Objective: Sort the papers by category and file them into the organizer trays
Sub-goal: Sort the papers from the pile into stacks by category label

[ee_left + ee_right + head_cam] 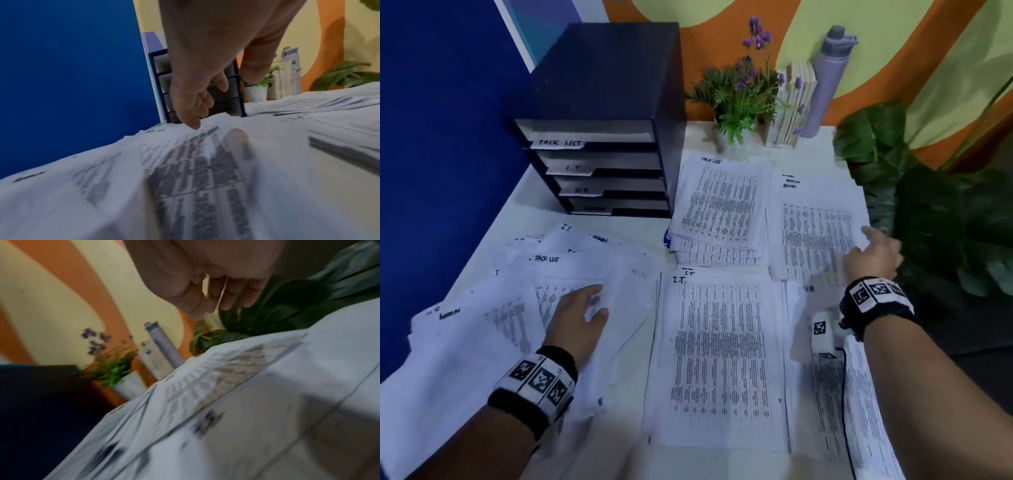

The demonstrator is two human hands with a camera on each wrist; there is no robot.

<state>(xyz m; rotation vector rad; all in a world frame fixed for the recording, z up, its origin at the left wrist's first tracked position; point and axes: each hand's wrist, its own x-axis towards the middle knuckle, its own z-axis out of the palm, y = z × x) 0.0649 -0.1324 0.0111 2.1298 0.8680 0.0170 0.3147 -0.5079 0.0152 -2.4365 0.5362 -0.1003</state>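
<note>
A dark organizer (602,102) with four stacked trays labelled TASK LIST, I.T., H.R. and ADMIN stands at the back left. A loose heap of printed sheets (493,318) is spread at the front left. My left hand (595,301) rests on the heap, its fingertips (193,126) touching the top sheet. Sorted piles lie to the right: TASK LIST (719,205), ADMIN (815,226), I.T. (719,356) and H.R. (859,394). My right hand (873,243) hovers over the ADMIN pile's right edge. Its fingers (228,295) are loosely curled and hold nothing.
A small potted plant with purple flowers (739,99), a few upright books (794,106) and a lilac bottle (825,82) stand at the back of the white table (626,226). A large leafy plant (935,212) is at the right edge. A blue wall (441,137) is on the left.
</note>
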